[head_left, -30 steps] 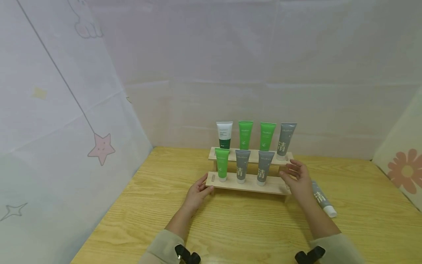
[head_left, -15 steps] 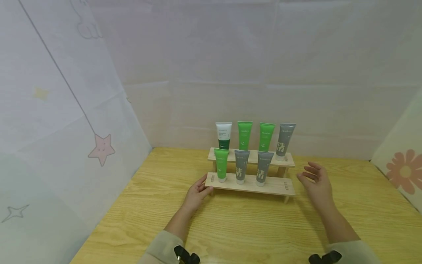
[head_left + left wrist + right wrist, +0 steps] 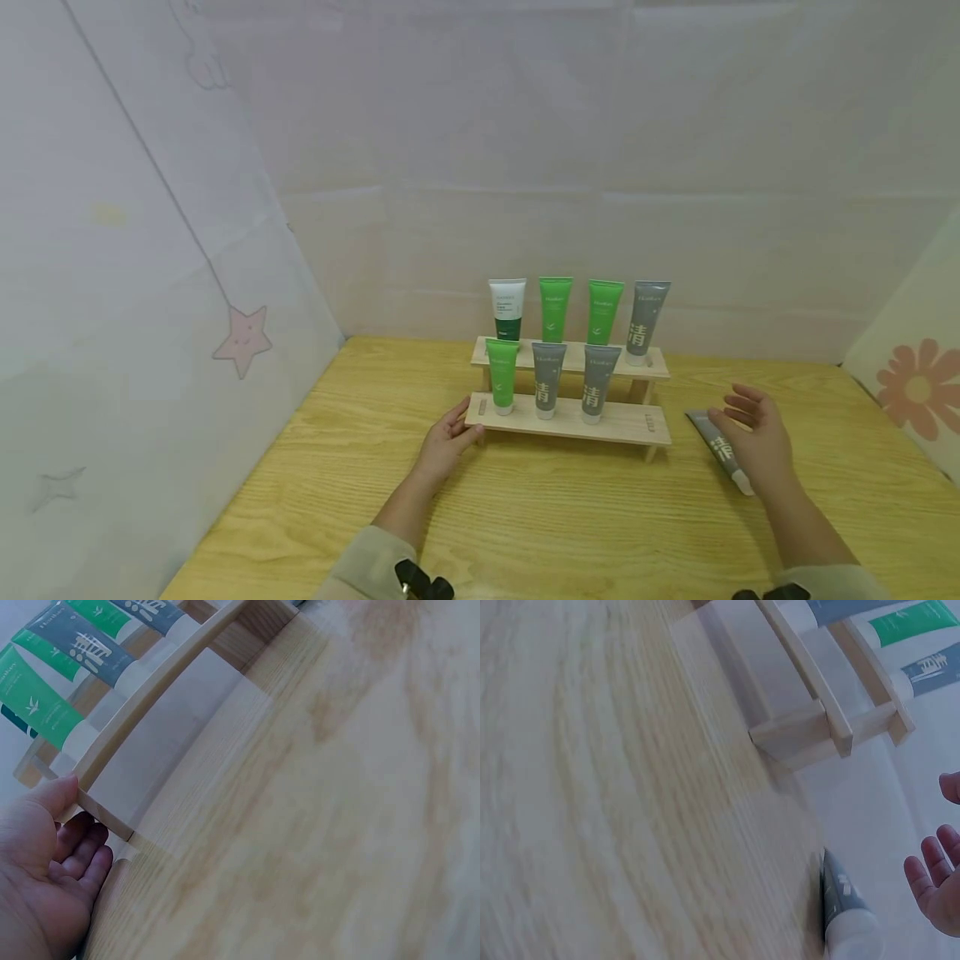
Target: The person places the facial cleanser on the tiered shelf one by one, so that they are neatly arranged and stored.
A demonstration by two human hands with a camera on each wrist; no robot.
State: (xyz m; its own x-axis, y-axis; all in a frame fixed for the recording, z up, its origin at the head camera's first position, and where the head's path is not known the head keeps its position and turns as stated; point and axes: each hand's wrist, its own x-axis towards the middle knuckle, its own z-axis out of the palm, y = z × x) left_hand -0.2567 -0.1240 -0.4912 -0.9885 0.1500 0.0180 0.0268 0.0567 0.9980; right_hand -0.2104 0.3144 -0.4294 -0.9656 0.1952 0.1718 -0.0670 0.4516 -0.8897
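Observation:
A two-tier wooden display stand (image 3: 630,419) bears upright squeeze tubes. On its lower board are a green tube (image 3: 502,375) and two grey tubes, one of them a grey tube (image 3: 597,382) at the right. My left hand (image 3: 444,446) grips the left end of that board; in the left wrist view the thumb lies at the board's corner, with the fingers curled beside the leg. My right hand (image 3: 761,442), empty and fingers loosely bent, hovers over a grey tube (image 3: 712,442) lying on the table, partly covering it. The right wrist view shows this lying tube (image 3: 847,907) below the fingers.
The upper board holds a white and dark green tube (image 3: 507,308), two green tubes and a grey tube (image 3: 647,321). Behind the wooden table (image 3: 570,517) hangs a pale cloth backdrop (image 3: 525,167). The lower board's right end (image 3: 649,422) has no tube on it.
My right hand has moved right, away from the stand's right end to above the lying grey tube. My left hand stays at the stand's left end.

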